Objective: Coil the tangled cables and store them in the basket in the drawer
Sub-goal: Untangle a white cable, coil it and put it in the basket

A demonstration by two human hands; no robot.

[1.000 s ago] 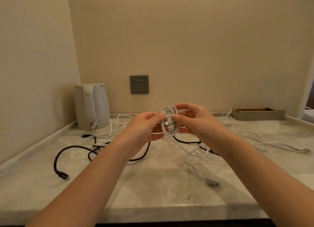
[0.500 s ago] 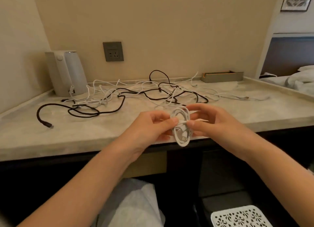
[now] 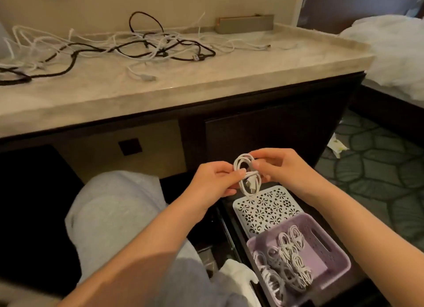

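Coil [image 3: 249, 178]: white, held upright at centre frame, over the white perforated tray [image 3: 268, 209].
Left hand [image 3: 213, 180]: fingers pinch the coil at its wrapped middle.
Right hand [image 3: 282, 169]: fingers pinch the coil's upper right side, the rest curled.
Drawer [image 3: 229, 228]: open, lower right of frame; holds the tray and, nearer the camera, a purple basket [image 3: 317, 268].
Basket contents: several white coiled cables [image 3: 289, 258].
Surface [image 3: 206, 77], upper frame: black and white cables [image 3: 142, 47] lie there tangled.
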